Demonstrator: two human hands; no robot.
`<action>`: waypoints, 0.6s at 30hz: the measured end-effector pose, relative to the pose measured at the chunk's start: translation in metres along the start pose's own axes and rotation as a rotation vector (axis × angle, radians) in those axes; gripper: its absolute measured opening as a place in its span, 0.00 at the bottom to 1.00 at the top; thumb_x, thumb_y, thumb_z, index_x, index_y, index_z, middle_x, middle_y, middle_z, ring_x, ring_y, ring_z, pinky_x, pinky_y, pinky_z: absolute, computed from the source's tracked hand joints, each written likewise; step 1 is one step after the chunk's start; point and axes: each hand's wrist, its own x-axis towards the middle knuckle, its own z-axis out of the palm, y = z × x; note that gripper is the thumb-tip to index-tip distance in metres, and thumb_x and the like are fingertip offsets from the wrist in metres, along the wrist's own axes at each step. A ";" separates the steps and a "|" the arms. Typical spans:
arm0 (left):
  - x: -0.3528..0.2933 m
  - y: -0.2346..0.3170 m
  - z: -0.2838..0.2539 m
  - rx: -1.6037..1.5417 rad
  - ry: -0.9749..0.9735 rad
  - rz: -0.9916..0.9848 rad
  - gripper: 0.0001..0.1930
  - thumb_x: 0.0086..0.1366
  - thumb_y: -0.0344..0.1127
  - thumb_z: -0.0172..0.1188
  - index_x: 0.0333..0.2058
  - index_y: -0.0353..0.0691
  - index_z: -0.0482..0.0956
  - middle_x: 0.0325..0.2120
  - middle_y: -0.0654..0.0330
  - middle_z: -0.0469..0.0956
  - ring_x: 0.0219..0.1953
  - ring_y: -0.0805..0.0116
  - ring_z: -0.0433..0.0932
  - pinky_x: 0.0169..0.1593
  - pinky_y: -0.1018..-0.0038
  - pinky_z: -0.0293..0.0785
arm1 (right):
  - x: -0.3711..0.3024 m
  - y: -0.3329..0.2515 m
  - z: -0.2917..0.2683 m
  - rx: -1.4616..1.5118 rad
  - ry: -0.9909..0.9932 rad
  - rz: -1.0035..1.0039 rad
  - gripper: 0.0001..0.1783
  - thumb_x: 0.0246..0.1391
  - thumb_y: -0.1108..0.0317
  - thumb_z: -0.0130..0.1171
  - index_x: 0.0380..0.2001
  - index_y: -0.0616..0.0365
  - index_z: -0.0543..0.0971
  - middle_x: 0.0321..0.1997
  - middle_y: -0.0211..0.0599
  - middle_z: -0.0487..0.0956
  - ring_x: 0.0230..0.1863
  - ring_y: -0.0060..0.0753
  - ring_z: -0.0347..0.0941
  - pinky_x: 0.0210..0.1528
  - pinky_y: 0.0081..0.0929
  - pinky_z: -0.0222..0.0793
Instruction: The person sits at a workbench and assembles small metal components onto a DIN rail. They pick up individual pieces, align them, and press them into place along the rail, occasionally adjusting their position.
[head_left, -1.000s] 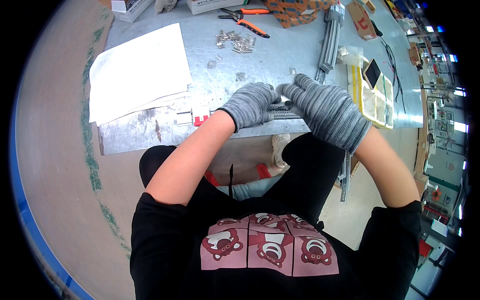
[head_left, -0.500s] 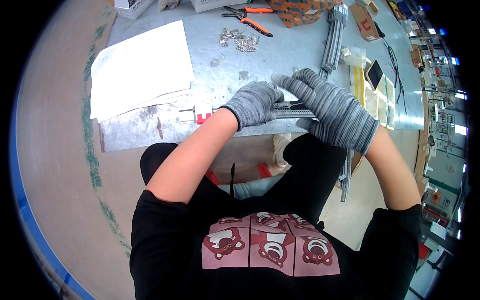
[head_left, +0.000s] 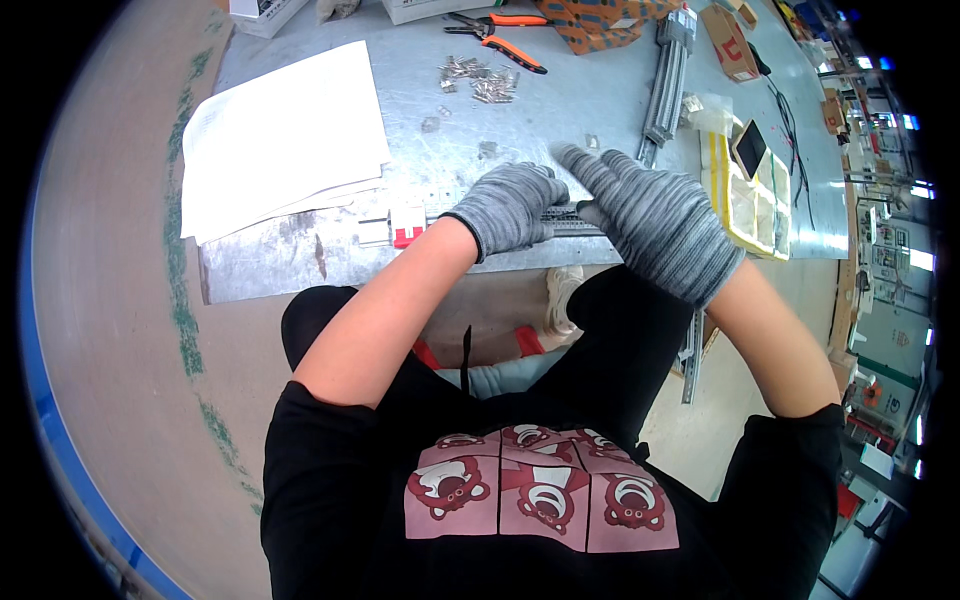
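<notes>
A narrow grey slotted mounting rail (head_left: 575, 228) lies along the near edge of the metal table. Its left stretch is hidden under my left hand (head_left: 508, 208), which wears a striped grey knit glove and has its fingers curled over the rail. Just left of that hand, a white circuit breaker with a red part (head_left: 408, 224) sits near the rail's line. My right hand (head_left: 668, 222), gloved alike, hovers over the rail's right part with fingers stretched toward the left hand. Its thumb is apart from the fingers, by the rail, and whether it touches cannot be made out.
White paper sheets (head_left: 290, 140) cover the table's left. Farther back lie small metal pieces (head_left: 482, 80) and orange-handled pliers (head_left: 510, 50). Bundled grey rails (head_left: 668, 85) stand back right, near a yellow-edged compartment tray (head_left: 750, 205), a phone (head_left: 748, 150) and a cardboard box (head_left: 730, 43).
My right hand has shifted slightly left, its thumb moving up from below the rail onto its line. The left hand stays in place on the rail.
</notes>
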 end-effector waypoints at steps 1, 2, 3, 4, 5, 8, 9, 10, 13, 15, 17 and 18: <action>0.001 0.000 0.000 0.027 0.020 0.016 0.19 0.54 0.40 0.63 0.45 0.43 0.81 0.39 0.52 0.80 0.46 0.53 0.78 0.53 0.62 0.73 | -0.001 0.002 0.001 0.031 0.046 -0.036 0.41 0.54 0.61 0.61 0.69 0.44 0.55 0.51 0.48 0.73 0.45 0.48 0.77 0.44 0.39 0.75; 0.000 0.000 0.000 0.028 0.027 0.026 0.19 0.53 0.40 0.63 0.45 0.43 0.81 0.38 0.52 0.80 0.45 0.53 0.78 0.53 0.62 0.73 | -0.002 0.007 0.004 0.062 0.093 -0.072 0.41 0.53 0.61 0.61 0.68 0.45 0.55 0.52 0.49 0.73 0.45 0.48 0.77 0.43 0.39 0.75; -0.001 0.000 -0.001 0.030 0.034 0.034 0.19 0.53 0.40 0.63 0.45 0.43 0.81 0.38 0.52 0.80 0.45 0.53 0.78 0.53 0.62 0.73 | -0.004 0.012 0.007 0.092 0.139 -0.109 0.41 0.53 0.60 0.62 0.68 0.45 0.56 0.52 0.49 0.73 0.45 0.48 0.77 0.43 0.39 0.76; -0.001 0.001 -0.001 0.030 0.038 0.047 0.19 0.53 0.40 0.63 0.45 0.43 0.81 0.38 0.52 0.80 0.45 0.53 0.78 0.53 0.62 0.73 | -0.005 0.016 0.011 0.056 0.302 -0.247 0.43 0.50 0.62 0.63 0.68 0.46 0.56 0.53 0.49 0.72 0.45 0.50 0.77 0.43 0.40 0.76; -0.001 0.001 -0.001 -0.008 0.022 0.037 0.19 0.53 0.40 0.63 0.44 0.42 0.81 0.38 0.52 0.80 0.45 0.53 0.78 0.53 0.62 0.72 | -0.007 0.017 0.011 0.027 0.269 -0.264 0.44 0.50 0.62 0.64 0.68 0.46 0.56 0.54 0.50 0.72 0.45 0.51 0.77 0.44 0.40 0.76; 0.003 -0.008 0.011 -0.024 0.082 0.072 0.18 0.53 0.40 0.63 0.44 0.43 0.81 0.38 0.52 0.79 0.46 0.53 0.77 0.53 0.61 0.72 | -0.006 0.011 0.004 -0.027 0.089 -0.171 0.44 0.49 0.63 0.64 0.68 0.47 0.56 0.55 0.50 0.71 0.43 0.53 0.77 0.46 0.41 0.75; 0.006 -0.012 0.016 -0.006 0.084 0.079 0.19 0.53 0.42 0.64 0.44 0.42 0.80 0.40 0.52 0.79 0.46 0.53 0.77 0.53 0.62 0.72 | -0.004 0.013 0.008 -0.008 0.108 -0.133 0.43 0.49 0.64 0.64 0.68 0.47 0.57 0.55 0.50 0.71 0.43 0.53 0.77 0.46 0.41 0.75; 0.005 -0.011 0.014 0.011 0.084 0.085 0.21 0.54 0.44 0.64 0.45 0.42 0.80 0.41 0.52 0.79 0.45 0.52 0.77 0.53 0.63 0.72 | 0.001 0.013 0.011 0.014 0.125 -0.095 0.43 0.48 0.65 0.64 0.67 0.46 0.57 0.55 0.50 0.71 0.43 0.54 0.77 0.47 0.41 0.75; 0.002 -0.004 0.006 0.039 0.060 0.060 0.21 0.55 0.46 0.65 0.45 0.42 0.80 0.41 0.53 0.80 0.44 0.52 0.78 0.53 0.64 0.73 | -0.001 0.014 0.008 0.043 0.132 -0.092 0.41 0.47 0.70 0.64 0.65 0.46 0.61 0.55 0.49 0.71 0.43 0.53 0.77 0.49 0.40 0.75; 0.001 -0.006 0.008 -0.030 0.061 0.047 0.20 0.54 0.43 0.64 0.45 0.42 0.80 0.40 0.53 0.80 0.44 0.52 0.78 0.53 0.63 0.73 | -0.005 0.025 0.017 0.013 0.327 -0.344 0.40 0.48 0.70 0.64 0.65 0.46 0.62 0.56 0.49 0.71 0.42 0.52 0.78 0.49 0.39 0.75; 0.005 -0.012 0.015 -0.175 0.087 0.063 0.19 0.53 0.39 0.63 0.44 0.43 0.81 0.37 0.52 0.80 0.44 0.53 0.78 0.51 0.61 0.73 | -0.005 0.022 0.014 -0.037 0.266 -0.301 0.38 0.48 0.71 0.63 0.63 0.46 0.63 0.55 0.48 0.71 0.42 0.49 0.78 0.48 0.39 0.75; 0.008 -0.013 0.018 -0.120 0.087 0.044 0.19 0.52 0.38 0.63 0.45 0.44 0.81 0.38 0.52 0.81 0.45 0.53 0.78 0.52 0.62 0.73 | -0.005 0.019 0.014 -0.049 0.210 -0.240 0.37 0.48 0.72 0.63 0.63 0.47 0.64 0.55 0.48 0.71 0.42 0.49 0.78 0.48 0.39 0.76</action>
